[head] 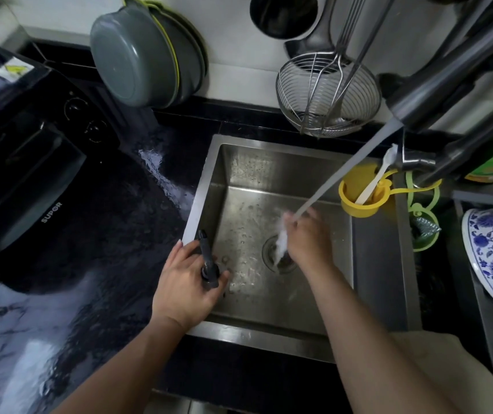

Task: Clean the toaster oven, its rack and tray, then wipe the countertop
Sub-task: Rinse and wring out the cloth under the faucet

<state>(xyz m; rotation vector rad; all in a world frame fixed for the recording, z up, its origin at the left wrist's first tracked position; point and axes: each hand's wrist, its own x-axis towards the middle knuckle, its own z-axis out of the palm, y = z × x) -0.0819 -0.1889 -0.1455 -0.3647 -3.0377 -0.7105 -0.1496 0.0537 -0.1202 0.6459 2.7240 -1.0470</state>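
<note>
While both hands work over the sink, toaster oven sits left.

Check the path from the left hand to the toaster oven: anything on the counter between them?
Nothing visible. Between the left hand, which grips a dark handle-like object at the sink edge, and the toaster oven lies only wet black countertop.

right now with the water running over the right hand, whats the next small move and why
Probably keep the right hand under the stream and rub the fingers clean over the drain. Water falls from the faucet onto that hand, while the left hand holds a dark handle at the sink edge, maybe the tap lever.
</note>
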